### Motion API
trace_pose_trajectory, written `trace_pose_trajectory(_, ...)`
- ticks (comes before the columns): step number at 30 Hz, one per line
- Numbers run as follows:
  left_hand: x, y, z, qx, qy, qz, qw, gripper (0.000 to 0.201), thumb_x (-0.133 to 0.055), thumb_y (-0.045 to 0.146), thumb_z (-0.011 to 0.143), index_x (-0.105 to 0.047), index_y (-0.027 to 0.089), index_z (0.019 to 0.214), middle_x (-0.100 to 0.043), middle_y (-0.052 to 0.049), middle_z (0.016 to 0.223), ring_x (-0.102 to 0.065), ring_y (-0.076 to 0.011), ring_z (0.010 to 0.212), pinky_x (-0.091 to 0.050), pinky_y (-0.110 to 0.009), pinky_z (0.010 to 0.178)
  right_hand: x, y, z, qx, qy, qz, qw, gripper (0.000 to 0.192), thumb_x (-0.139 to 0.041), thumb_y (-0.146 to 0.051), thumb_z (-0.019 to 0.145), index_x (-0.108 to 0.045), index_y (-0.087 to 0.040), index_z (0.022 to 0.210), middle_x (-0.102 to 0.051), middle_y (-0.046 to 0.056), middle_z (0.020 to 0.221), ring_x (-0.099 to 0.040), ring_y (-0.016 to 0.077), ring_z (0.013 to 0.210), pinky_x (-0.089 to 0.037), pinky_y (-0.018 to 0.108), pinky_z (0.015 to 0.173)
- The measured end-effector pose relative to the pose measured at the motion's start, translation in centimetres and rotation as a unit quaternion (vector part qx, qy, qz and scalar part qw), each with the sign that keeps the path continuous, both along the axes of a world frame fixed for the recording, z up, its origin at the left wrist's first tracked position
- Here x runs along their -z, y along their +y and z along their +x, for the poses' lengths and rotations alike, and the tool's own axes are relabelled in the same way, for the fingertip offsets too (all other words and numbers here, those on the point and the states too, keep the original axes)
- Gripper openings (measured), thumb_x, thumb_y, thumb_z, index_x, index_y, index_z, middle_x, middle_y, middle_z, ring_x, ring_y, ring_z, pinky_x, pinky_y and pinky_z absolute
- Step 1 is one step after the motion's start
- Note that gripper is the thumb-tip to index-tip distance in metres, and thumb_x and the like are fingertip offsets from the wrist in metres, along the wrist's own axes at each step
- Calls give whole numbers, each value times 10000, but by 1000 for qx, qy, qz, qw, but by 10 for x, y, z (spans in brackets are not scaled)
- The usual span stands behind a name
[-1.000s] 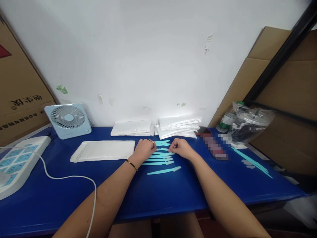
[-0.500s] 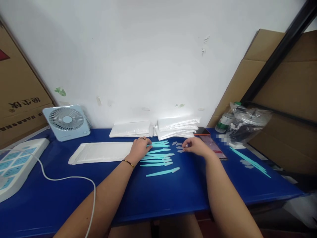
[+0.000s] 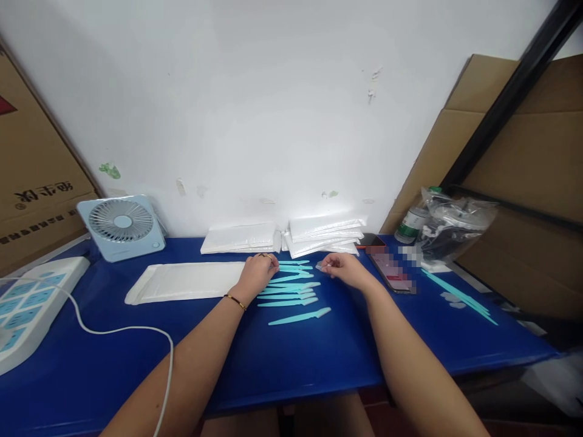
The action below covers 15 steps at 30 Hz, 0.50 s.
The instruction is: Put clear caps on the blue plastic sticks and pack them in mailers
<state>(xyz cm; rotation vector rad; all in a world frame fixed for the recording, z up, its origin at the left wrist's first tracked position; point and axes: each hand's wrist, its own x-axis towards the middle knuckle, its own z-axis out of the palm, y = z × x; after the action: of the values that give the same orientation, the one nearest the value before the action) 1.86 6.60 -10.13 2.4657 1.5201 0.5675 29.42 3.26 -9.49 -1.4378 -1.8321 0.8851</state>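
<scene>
Row of thin turquoise plastic blades (image 3: 291,290) is lying at centre frame on the blue counter (image 3: 319,358), handles pointing left; one more is lying apart, just below the row. Left hand (image 3: 257,274) is resting on the left ends of the upper blades, fingers curled together and pressing down on them, a gold ring showing. Right hand (image 3: 346,270) is hovering just right of the row's upper end, its fingers pinching a small clear plastic cap (image 3: 320,266) near a blade tip.

Left of the left hand, a flat white padded envelope (image 3: 186,280) is lying on the counter. Behind the hands, against the wall, two stacks of white envelopes (image 3: 291,237) are sitting. Right of the right hand, a phone (image 3: 389,270) is lying flat. Further right, more turquoise blades (image 3: 460,295) are lying beside a clear bag (image 3: 455,227). At left of frame, a pale blue desk fan (image 3: 122,226) is standing.
</scene>
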Motion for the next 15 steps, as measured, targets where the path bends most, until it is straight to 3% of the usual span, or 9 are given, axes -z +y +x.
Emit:
trace_pose_trajectory(10, -2, 0, 0, 13, -32, -33, 999, 114, -532, 297, 815, -618, 223, 828, -657, -1, 809, -598, -182, 825, -396, -265, 698, 1, 3, -8, -19, 27, 29, 999, 160, -599, -304, 743, -642, -166, 813, -619, 11, 686, -571, 135, 626, -445, 253, 612)
trace_pose_trajectory(15, -4, -3, 2, 28, -42, -37, 998, 120, -548, 316, 807, -619, 221, 826, -666, 5, 808, -607, -170, 803, -410, -253, 696, 1, -1, -18, -39, 56, 6, 998, 196, -636, -323, 723, -645, -164, 836, -607, 3, 650, -564, 131, 604, -434, 243, 581)
